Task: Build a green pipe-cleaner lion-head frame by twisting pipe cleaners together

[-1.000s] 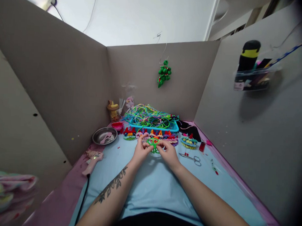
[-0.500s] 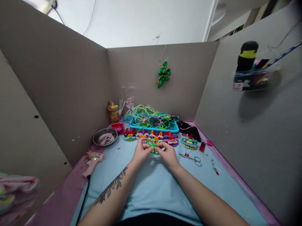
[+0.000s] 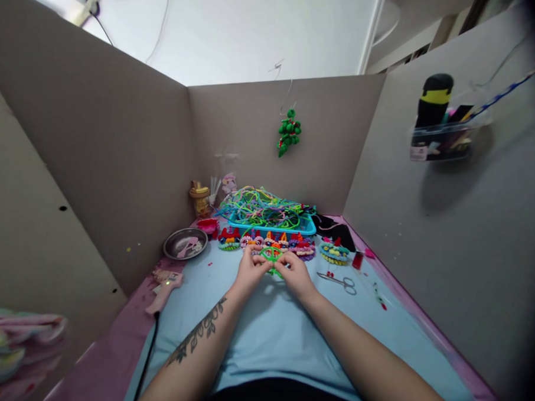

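Between my two hands is a small round piece of bright green cord [image 3: 272,252], with loops like a spoked ring. My left hand [image 3: 252,267] pinches its left and lower edge. From the other side my right hand [image 3: 294,271] grips it, thumb and fingertips pressed together near the centre. Both hands are raised a little above the light blue cloth [image 3: 279,337]. Just behind them sits a row of colourful knotted cord figures [image 3: 230,238], partly hidden by my fingers. A similar blue and yellow figure [image 3: 335,251] lies to the right.
Scissors [image 3: 339,281] lie right of my hands. A blue tray [image 3: 273,227] heaped with coloured cords stands at the back. On the left are a metal bowl [image 3: 170,249] and a pink glue gun [image 3: 166,292]. Grey panels surround the table; a green beaded ornament [image 3: 289,132] hangs behind.
The view has shifted very slightly. Both hands stay on the green cord piece, which appears turned or tilted a little between the fingers.
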A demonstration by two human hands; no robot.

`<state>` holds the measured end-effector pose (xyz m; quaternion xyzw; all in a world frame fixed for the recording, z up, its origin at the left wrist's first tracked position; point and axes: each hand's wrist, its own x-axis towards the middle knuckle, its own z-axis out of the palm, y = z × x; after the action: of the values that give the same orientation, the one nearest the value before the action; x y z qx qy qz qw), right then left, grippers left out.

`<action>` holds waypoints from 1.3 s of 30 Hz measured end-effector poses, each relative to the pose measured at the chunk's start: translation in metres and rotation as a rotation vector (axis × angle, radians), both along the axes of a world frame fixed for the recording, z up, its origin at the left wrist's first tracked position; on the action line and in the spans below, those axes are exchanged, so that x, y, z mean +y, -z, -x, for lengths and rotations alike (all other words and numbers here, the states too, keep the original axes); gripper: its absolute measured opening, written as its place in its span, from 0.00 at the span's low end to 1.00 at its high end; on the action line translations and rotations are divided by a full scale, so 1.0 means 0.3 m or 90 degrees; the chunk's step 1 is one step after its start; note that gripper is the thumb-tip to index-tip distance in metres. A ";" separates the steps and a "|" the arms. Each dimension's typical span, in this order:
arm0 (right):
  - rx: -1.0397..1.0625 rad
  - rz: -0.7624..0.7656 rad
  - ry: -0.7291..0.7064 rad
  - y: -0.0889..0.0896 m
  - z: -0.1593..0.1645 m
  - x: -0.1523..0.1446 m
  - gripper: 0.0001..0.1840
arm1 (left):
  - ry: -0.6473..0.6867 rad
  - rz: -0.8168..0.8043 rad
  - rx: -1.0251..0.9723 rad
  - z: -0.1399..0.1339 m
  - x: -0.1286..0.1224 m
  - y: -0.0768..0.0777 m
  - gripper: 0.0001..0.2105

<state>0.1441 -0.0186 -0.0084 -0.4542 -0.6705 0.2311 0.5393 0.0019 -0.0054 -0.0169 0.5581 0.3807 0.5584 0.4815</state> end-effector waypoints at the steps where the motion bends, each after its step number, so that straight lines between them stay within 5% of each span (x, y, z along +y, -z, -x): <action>1: 0.001 0.006 -0.002 0.002 0.000 0.002 0.09 | -0.002 0.002 0.000 -0.001 -0.001 -0.001 0.22; 10: -0.016 0.034 -0.028 0.015 -0.020 0.028 0.09 | 0.042 -0.007 0.020 0.001 0.002 -0.001 0.25; 16: -0.018 0.015 -0.016 -0.010 -0.022 0.013 0.10 | -0.064 0.010 -0.028 0.008 0.005 -0.013 0.21; 19: -0.017 0.030 -0.075 -0.010 -0.005 -0.004 0.17 | -0.082 0.025 -0.051 0.012 0.008 -0.015 0.21; 21: -0.023 0.027 -0.110 -0.008 0.005 -0.015 0.13 | -0.079 0.019 -0.051 0.013 0.009 -0.013 0.21; 29: -0.059 -0.141 -0.018 -0.036 -0.040 -0.012 0.06 | -0.013 -0.036 0.093 0.000 -0.008 -0.008 0.17; 39: -0.085 -0.101 0.029 -0.013 -0.067 0.043 0.04 | 0.101 0.005 0.095 -0.005 -0.020 -0.001 0.18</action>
<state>0.1643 -0.0056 -0.0046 -0.4398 -0.7106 0.1343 0.5326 0.0035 -0.0116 -0.0167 0.6242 0.3727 0.4740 0.4968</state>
